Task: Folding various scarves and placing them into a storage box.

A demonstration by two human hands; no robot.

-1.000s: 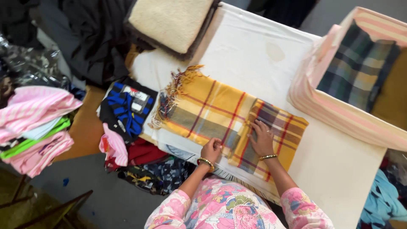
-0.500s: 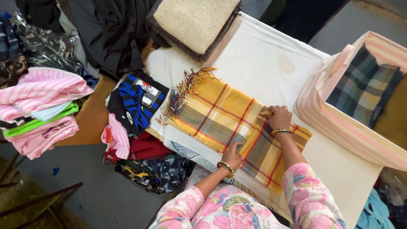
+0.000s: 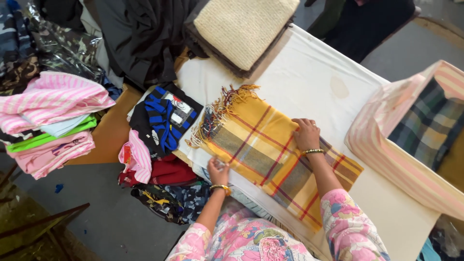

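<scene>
Grey floor (image 3: 104, 217) shows at the left, where a stack of pink and green folded clothes (image 3: 48, 121) sits beside dark garments (image 3: 140, 34). A blue striped shirt (image 3: 166, 118) tops a small heap at the edge of the white-covered table (image 3: 309, 72). The left hand (image 3: 217, 170) pinches the near edge of the yellow plaid scarf (image 3: 270, 154) (fringe pointing left), which lies flat mid-table. The right hand (image 3: 306, 134) presses on it, fingers together. A cream cushion (image 3: 241, 26) lies beyond. A pink striped bag (image 3: 386, 150) at the right holds dark plaid cloth (image 3: 427, 125).
</scene>
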